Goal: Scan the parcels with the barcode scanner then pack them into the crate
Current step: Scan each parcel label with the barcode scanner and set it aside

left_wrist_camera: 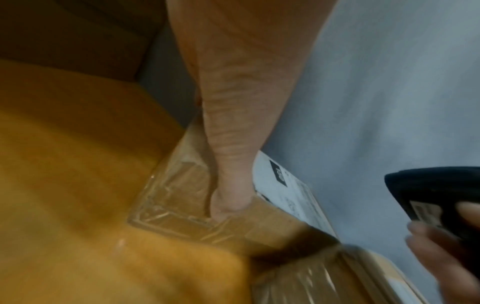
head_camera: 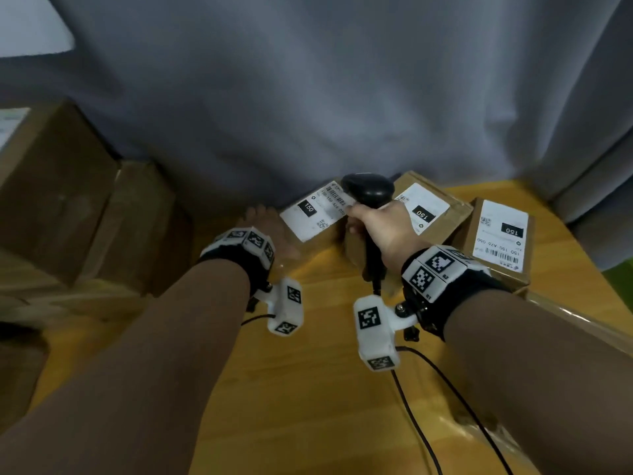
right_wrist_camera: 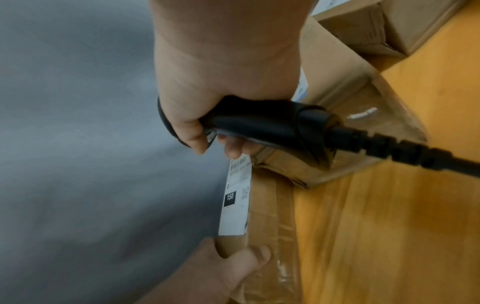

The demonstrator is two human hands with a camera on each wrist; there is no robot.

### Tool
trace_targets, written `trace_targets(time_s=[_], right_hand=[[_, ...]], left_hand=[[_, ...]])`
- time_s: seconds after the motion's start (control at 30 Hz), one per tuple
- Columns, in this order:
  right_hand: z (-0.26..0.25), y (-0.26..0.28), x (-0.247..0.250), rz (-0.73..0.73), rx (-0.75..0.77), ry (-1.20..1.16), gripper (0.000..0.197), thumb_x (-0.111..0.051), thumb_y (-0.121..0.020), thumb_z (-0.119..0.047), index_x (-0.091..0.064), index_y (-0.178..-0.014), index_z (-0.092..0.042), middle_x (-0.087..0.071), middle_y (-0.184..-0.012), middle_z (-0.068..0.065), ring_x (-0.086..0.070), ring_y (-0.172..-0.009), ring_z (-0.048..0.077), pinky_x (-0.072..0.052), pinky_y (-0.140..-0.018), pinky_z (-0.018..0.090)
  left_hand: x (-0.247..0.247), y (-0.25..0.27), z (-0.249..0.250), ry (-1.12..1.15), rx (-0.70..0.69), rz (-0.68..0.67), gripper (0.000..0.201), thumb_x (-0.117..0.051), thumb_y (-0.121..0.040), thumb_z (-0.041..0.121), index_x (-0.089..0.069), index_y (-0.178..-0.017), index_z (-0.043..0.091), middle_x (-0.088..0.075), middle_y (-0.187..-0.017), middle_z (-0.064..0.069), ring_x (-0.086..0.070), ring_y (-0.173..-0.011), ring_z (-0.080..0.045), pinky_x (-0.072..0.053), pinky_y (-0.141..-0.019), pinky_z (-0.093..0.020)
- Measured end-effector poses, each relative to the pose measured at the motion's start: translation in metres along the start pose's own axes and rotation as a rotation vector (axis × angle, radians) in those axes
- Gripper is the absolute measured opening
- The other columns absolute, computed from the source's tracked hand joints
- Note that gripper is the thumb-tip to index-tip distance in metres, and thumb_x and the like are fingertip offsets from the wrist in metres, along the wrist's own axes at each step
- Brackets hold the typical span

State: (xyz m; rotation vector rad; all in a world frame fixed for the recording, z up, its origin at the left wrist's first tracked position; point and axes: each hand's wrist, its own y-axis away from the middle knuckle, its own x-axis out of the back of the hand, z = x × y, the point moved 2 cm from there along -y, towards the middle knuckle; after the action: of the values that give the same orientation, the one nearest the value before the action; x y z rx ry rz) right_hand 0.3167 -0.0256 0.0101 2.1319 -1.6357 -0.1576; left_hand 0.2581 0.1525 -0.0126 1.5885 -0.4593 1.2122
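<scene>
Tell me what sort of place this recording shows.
Probably a small parcel-packing station: labelled cardboard parcels on a wooden table, a corded barcode scanner in the right hand, larger cartons stacked alongside.

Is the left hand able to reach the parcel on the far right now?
Probably not as things stand: the left hand grips the leftmost parcel, and the right hand with the scanner and the middle parcel lie between it and the rightmost parcel.
</scene>
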Motion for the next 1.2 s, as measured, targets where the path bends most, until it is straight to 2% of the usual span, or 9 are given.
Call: trace_targets(time_s=[0.1, 0.13, 0.33, 0.53, 0.67, 0.77, 0.9, 1.07, 1.2], right_hand=[[0.011, 0.016, -0.004, 0.083, 0.047, -0.047, 0.011, -0.07, -0.084, -0.02, -0.065, -0.082, -0.01, -0.064, -0.07, 0.004, -0.061, -0.063, 0.016, -0.047, -0.063, 0.025], [0.018, 0.022, -0.006, 0.111, 0.053, -0.086, 0.014, -0.073, -0.083, -0.022, -0.065, -0.087, -0.011, -0.066, -0.073, 0.004, -0.063, -0.067, 0.016, -0.049, -0.067, 0.027], [0.052, 0.085, -0.025, 0.123, -0.006, -0.26, 0.042, -0.08, -0.074, -0.041, -0.066, -0.107, -0.02, -0.072, -0.105, 0.001, -0.065, -0.104, 0.02, -0.048, -0.1, 0.043], [0.027, 0.15, -0.055, -0.015, 0.192, -0.331, 0.049, -0.083, -0.074, -0.026, -0.065, -0.119, -0.017, -0.073, -0.11, -0.003, -0.067, -0.105, 0.011, -0.052, -0.095, 0.033], [0.021, 0.178, -0.06, -0.02, 0.3, -0.337, 0.038, -0.081, -0.076, -0.018, -0.068, -0.111, -0.013, -0.074, -0.106, -0.002, -0.07, -0.098, 0.009, -0.056, -0.083, 0.025], [0.018, 0.19, -0.056, -0.073, 0.243, -0.42, 0.019, -0.075, -0.082, -0.014, -0.069, -0.1, -0.019, -0.075, -0.096, -0.004, -0.072, -0.087, 0.007, -0.055, -0.074, 0.023], [0.021, 0.202, -0.055, -0.226, 0.184, -0.446, 0.016, -0.068, -0.087, -0.013, -0.068, -0.102, -0.019, -0.075, -0.101, 0.0, -0.071, -0.094, 0.015, -0.054, -0.084, 0.033], [0.031, 0.215, -0.07, -0.306, 0.133, -0.425, 0.025, -0.068, -0.088, -0.015, -0.066, -0.112, -0.018, -0.073, -0.109, 0.004, -0.07, -0.1, 0.019, -0.055, -0.081, 0.033], [0.043, 0.216, -0.074, -0.33, 0.073, -0.381, 0.033, -0.067, -0.088, -0.013, -0.063, -0.121, -0.011, -0.071, -0.116, 0.011, -0.068, -0.104, 0.025, -0.055, -0.085, 0.036]], left_hand=[[-0.023, 0.036, -0.009, 0.336, 0.016, -0.019, 0.072, -0.078, -0.064, 0.045, -0.042, -0.12, 0.016, -0.056, -0.103, 0.001, -0.059, -0.093, -0.023, -0.049, -0.077, -0.033], [-0.031, 0.047, -0.014, 0.407, 0.055, -0.012, 0.079, -0.079, -0.065, 0.043, -0.038, -0.126, 0.014, -0.056, -0.107, -0.001, -0.059, -0.096, -0.024, -0.047, -0.076, -0.032], [-0.047, 0.114, -0.031, 0.863, 0.181, 0.087, 0.099, -0.081, -0.067, 0.049, -0.025, -0.14, 0.009, -0.05, -0.135, -0.007, -0.054, -0.119, -0.027, -0.046, -0.089, -0.035], [-0.033, 0.162, -0.045, 0.972, 0.076, 0.137, 0.111, -0.083, -0.062, 0.052, -0.018, -0.142, 0.012, -0.042, -0.141, -0.007, -0.047, -0.125, -0.025, -0.044, -0.102, -0.04], [-0.025, 0.196, -0.061, 1.013, -0.112, 0.164, 0.093, -0.078, -0.074, 0.045, -0.02, -0.139, 0.012, -0.043, -0.129, 0.0, -0.046, -0.111, -0.012, -0.04, -0.088, -0.028], [-0.019, 0.208, -0.079, 1.122, -0.198, 0.145, 0.042, -0.057, -0.089, 0.052, -0.04, -0.108, 0.018, -0.052, -0.1, 0.004, -0.05, -0.089, -0.009, -0.04, -0.075, -0.023], [-0.013, 0.213, -0.102, 1.283, -0.169, -0.018, 0.036, -0.052, -0.087, 0.062, -0.05, -0.08, 0.026, -0.055, -0.089, 0.004, -0.051, -0.09, -0.017, -0.04, -0.079, -0.034], [-0.024, 0.218, -0.114, 1.437, -0.141, -0.179, 0.045, -0.062, -0.088, 0.046, -0.057, -0.119, 0.015, -0.065, -0.082, 0.004, -0.063, -0.075, -0.015, -0.051, -0.065, -0.03], [-0.039, 0.22, -0.123, 1.45, -0.134, -0.227, 0.025, -0.057, -0.093, 0.037, -0.064, -0.102, 0.014, -0.065, -0.072, 0.006, -0.059, -0.069, -0.014, -0.047, -0.066, -0.028]])
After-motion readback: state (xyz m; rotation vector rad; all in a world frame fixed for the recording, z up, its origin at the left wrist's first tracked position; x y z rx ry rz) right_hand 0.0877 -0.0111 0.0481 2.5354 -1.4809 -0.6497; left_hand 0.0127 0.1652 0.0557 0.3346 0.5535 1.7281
